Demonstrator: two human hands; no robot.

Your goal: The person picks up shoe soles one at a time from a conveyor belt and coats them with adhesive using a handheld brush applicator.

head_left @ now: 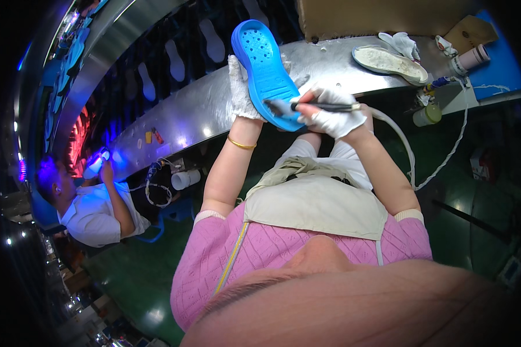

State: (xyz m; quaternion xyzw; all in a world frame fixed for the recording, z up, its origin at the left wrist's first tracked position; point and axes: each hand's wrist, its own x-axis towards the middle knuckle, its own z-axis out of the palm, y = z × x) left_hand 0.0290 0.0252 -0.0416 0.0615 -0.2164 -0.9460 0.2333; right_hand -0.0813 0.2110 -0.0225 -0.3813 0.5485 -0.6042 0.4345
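Observation:
A bright blue shoe sole [267, 69] with a pattern of small holes at its far end is tilted up above the metal bench. My left hand [241, 92], in a white glove, grips it along its left side; some fingers are hidden behind the sole. In my gloved right hand [333, 113], with bare fingertips, is a brush [281, 107] with a dark handle and a pale hose [393, 124] running from its rear end. The blurred bristles lie over the near end of the sole, on its inner face.
A curved metal bench edge [208, 98] runs past dark slots holding several pale soles [213, 40]. At right are a whitish sole [391, 63], a crumpled white glove [400, 43], a cylindrical container [472, 59] and a jar [427, 115]. A co-worker [92, 202] sits at left, holding a lit shoe part.

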